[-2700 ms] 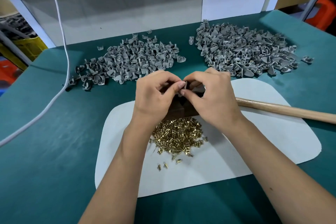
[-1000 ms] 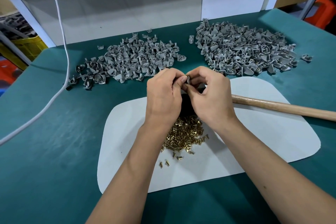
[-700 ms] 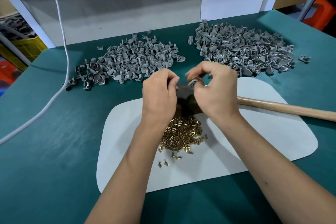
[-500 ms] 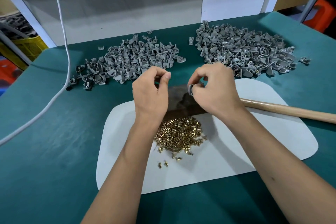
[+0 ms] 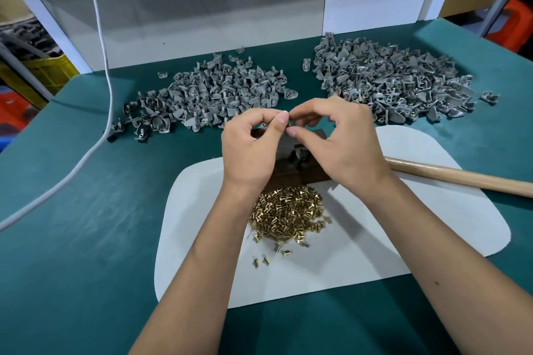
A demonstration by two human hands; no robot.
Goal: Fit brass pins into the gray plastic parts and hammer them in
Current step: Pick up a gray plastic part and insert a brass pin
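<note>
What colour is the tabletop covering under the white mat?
Dark teal green tabletop covering, seen in the head view, the only one.

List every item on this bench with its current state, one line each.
left hand: raised, fingertips pinched, contents too small to tell
right hand: raised, fingertips meeting the left's
brass pins: loose heap on the white mat
gray parts, left pile: heaped
gray parts, right pile: heaped
hammer handle: lying flat, unheld
dark block: one gray part on it

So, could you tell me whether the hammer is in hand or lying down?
Lying down: the hammer handle rests on the mat, unheld.
</note>
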